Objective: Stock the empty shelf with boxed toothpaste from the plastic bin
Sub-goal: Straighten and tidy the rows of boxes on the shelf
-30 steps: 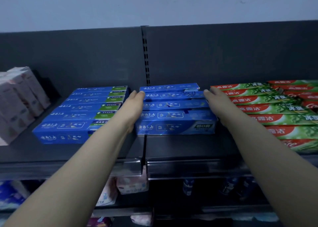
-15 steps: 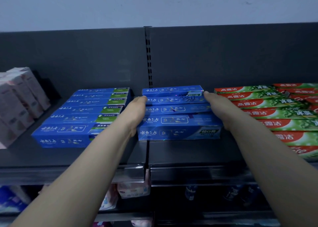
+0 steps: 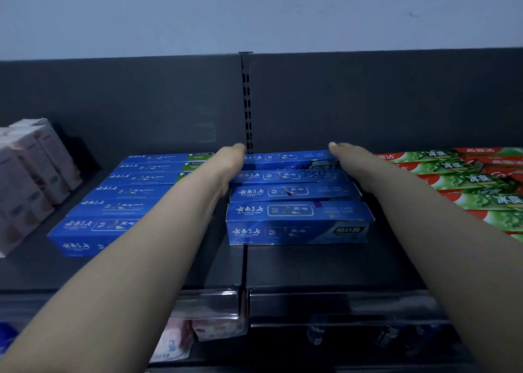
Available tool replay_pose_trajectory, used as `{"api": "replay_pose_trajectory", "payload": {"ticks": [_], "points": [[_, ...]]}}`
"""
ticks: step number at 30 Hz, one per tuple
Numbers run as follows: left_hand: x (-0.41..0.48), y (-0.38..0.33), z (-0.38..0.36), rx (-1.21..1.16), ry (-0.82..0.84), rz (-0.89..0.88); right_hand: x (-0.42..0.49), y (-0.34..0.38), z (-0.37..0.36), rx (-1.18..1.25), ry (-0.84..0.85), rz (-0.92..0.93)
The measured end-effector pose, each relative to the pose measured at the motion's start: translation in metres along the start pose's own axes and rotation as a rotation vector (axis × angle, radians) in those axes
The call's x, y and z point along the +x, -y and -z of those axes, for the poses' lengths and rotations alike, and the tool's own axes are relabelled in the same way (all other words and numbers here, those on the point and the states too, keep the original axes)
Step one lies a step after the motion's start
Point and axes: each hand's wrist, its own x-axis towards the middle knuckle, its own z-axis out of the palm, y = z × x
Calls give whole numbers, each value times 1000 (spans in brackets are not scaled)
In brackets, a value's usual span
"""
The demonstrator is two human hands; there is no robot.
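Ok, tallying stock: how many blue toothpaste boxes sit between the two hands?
4, lined front to back between the left hand and right hand: front box, second box, third box, rear box. More could hide behind.

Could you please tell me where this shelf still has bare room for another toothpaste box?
Bare shelf runs along the front edge, before the middle blue toothpaste boxes. A narrower gap lies between the pink boxes and the left blue toothpaste boxes. Crowded: the left hand and right hand flank the middle boxes.
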Motion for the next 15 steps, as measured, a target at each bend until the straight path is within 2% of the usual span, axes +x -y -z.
{"api": "replay_pose_trajectory", "payload": {"ticks": [3, 11, 15], "points": [[2, 2, 0, 17, 21, 36, 7, -5, 2, 145, 57, -86], [-5, 4, -1, -30, 96, 45, -6, -10, 8, 35, 8, -149], [-8, 9, 1, -109, 168, 80, -12, -19, 2, 159, 62, -193]]}}
